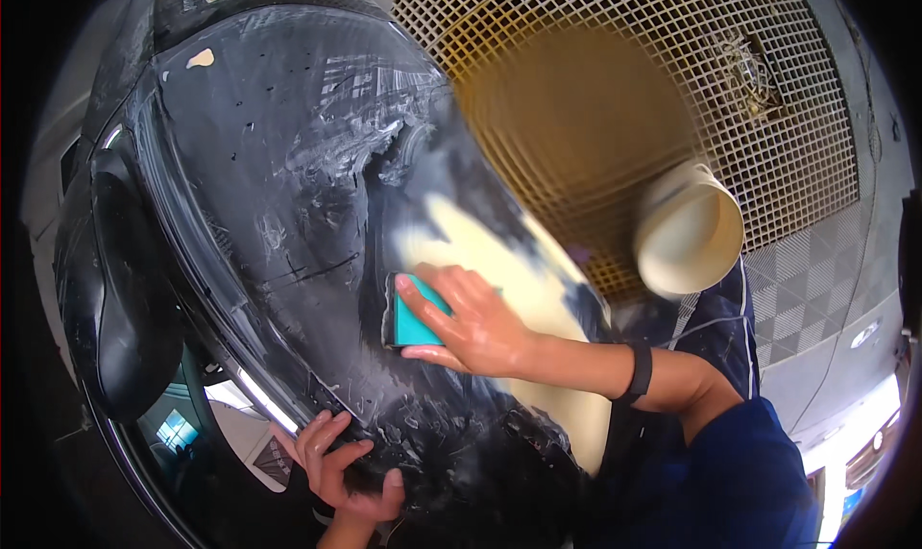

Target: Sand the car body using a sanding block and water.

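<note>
My right hand (480, 328) grips a teal block (411, 326) with a dark backing, pressed to a dark car panel (269, 184) streaked with pale residue. Beside and under the hand is a large cream-coloured patch (567, 405) in the panel's dark finish. Lower left, my left hand (341, 472) rests with fingers apart at the panel's edge, beside a bright trim strip (264, 400), holding nothing.
A black side mirror (125, 290) and glass (178, 424) are on the left. At the right, a cream bucket (691, 232) stands by a grid floor (788, 88) with a wet brown area. A cable (821, 395) crosses the patterned flooring.
</note>
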Demonstrator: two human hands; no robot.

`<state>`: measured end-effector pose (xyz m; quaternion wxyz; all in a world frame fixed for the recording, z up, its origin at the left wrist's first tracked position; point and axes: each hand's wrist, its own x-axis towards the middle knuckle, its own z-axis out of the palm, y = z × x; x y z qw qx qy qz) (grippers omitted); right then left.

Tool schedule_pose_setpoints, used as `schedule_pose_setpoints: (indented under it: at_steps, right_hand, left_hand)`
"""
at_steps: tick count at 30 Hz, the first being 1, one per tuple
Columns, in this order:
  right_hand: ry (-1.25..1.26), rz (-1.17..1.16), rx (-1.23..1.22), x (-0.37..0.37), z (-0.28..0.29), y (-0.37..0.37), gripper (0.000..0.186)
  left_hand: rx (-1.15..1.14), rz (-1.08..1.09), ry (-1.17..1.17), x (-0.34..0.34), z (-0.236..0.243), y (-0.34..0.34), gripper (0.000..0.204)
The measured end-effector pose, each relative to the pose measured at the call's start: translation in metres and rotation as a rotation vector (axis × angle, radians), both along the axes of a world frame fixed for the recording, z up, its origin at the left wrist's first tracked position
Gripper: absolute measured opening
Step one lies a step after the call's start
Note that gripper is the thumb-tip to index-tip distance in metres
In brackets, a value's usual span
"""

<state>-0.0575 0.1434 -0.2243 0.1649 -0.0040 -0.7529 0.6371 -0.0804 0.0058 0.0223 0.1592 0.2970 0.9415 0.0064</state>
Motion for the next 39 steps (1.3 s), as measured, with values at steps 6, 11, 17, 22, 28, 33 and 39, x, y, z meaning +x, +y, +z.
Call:
schedule_pose_setpoints:
  at_steps: [6,11,17,22,28,33,39]
  right_hand:
    - [-0.111,-0.174,0.035,-0.04,-0.029,0.004,0.077]
    - [0.083,-0.11,0.106,-0.022,-0.02,0.012,0.078]
    - [-0.135,-0.184,0.054,-0.03,-0.023,-0.002,0.077]
    - [-0.244,-0.193,-0.044,-0.058,-0.109,0.007,0.072]
    - [-0.354,-0.191,-0.085,-0.054,-0.122,-0.022,0.069]
    - [-0.33,-0.29,-0.019,-0.074,-0.177,-0.005,0.066]
    - [-0.321,-0.173,-0.063,-0.042,-0.126,-0.013,0.069]
  left_hand:
    - [-0.032,0.011,-0.01,0.0,-0.005,0.005,0.043]
    - [-0.081,-0.017,-0.02,-0.001,0.001,0.003,0.043]
    - [-0.063,0.027,0.036,0.002,-0.003,0.0,0.034]
    - [-0.123,-0.019,0.059,0.002,-0.001,0.003,0.035]
    - [-0.159,-0.01,0.03,0.0,0.003,-0.006,0.043]
    - [-0.043,-0.029,0.02,-0.001,-0.009,-0.001,0.042]
    - [-0.095,-0.022,0.052,0.002,-0.002,0.0,0.041]
